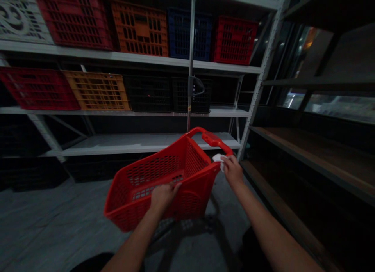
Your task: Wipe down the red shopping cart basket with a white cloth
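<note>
A red plastic shopping cart [187, 194] stands before me, its handle [212, 138] at the far right end and its basket stretching to the left. My left hand [163, 198] is closed over the near rim of the basket, with its fingers curled to the inner side and partly hidden. At the handle's near end, my right hand [233, 169] pinches a white cloth or tissue [219, 159] against the red plastic. Inside the basket, the slotted floor shows through with nothing lying on it.
A white metal rack [152, 149] runs behind the cart, holding red, orange, blue and black crates, among them an orange crate [140, 28]. A thin metal pole [191, 49] rises behind the cart. Brown shelves [322, 147] flank the right side; grey floor [58, 225] lies left.
</note>
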`<state>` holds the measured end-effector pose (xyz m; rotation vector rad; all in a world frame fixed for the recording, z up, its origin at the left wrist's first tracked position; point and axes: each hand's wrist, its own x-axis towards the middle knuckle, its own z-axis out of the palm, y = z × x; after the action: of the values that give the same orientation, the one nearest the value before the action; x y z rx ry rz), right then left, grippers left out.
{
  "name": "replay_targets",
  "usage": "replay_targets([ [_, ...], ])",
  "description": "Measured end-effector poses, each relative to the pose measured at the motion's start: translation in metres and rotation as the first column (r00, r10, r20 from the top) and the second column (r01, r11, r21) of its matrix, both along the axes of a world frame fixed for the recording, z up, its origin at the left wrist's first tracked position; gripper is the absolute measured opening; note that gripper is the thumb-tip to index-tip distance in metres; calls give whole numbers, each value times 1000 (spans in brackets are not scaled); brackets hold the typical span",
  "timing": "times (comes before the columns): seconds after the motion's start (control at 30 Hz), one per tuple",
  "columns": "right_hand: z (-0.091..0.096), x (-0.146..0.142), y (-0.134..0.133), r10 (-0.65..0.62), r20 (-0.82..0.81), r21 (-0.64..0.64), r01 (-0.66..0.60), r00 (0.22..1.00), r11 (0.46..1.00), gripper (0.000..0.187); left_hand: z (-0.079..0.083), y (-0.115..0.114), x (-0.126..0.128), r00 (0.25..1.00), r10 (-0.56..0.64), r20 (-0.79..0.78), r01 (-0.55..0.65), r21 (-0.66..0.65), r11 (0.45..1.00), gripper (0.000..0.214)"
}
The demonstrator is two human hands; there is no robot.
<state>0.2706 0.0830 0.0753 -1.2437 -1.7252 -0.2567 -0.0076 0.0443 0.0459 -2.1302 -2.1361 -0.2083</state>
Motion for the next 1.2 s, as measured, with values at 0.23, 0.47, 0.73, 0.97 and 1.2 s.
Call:
replay_targets([
  [0.23,-38,-24,0,-27,-371,149,89,928,985,18,1,-1,0,1000,5,-8,-5,5,1000,69],
  [0.47,-38,-16,-1,-97,-409,141,167,908,976,14,2,-1,-8,1000,-12,-25,12,-4,1000,65],
  [0.73,-42,-39,-9,-98,-520,119,186,848,975,15,-2,3,-12,999,-34,-35,34,-9,999,69],
  [0.97,-28,-19,-7,-108,-495,152,208,862,966,22,1,4,-17,998,-45,-44,45,-5,999,68],
  [1.2,24,37,9,95,-178,6,-95,979,995,34,-6,11,-34,998,-55,-12,55,-18,998,65],
])
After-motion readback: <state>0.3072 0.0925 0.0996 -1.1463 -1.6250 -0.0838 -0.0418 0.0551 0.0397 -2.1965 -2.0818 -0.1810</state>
